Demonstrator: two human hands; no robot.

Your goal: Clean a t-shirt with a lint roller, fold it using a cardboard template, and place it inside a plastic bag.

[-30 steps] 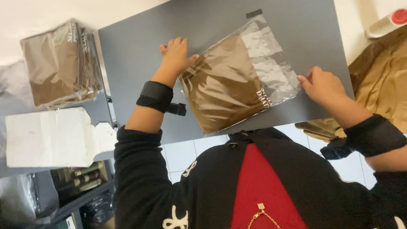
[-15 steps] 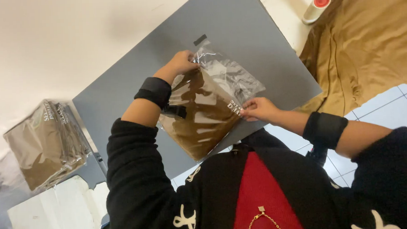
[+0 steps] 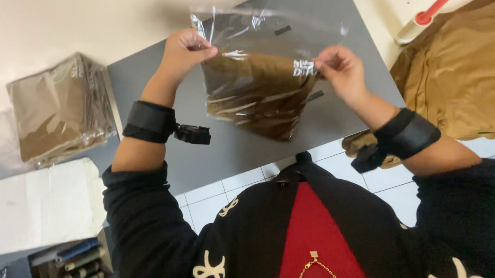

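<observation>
A clear plastic bag [image 3: 261,71] with a folded brown cloth [image 3: 256,91] inside is held up in the air, just above the grey board [image 3: 203,152]. The left hand [image 3: 185,50] pinches the top left corner of the bag with its fingers closed tight. The right hand [image 3: 339,68] pinches the top right edge the same way, near a small white label. The bag hangs down between them, and its open flap sticks up above the cloth. The bag looks thin and slippery, so it could slide out of a pinch, and then the cloth could tip out or fall onto the board. Left of the board sits a stack of packed bags [image 3: 60,108] with the same brown cloth. Right of the board lies a big pile of loose brown cloth [image 3: 461,74], and a lint roller [image 3: 428,14] with a red handle rests just past it. Under the board is a pale table, and white floor tiles show below its near edge
</observation>
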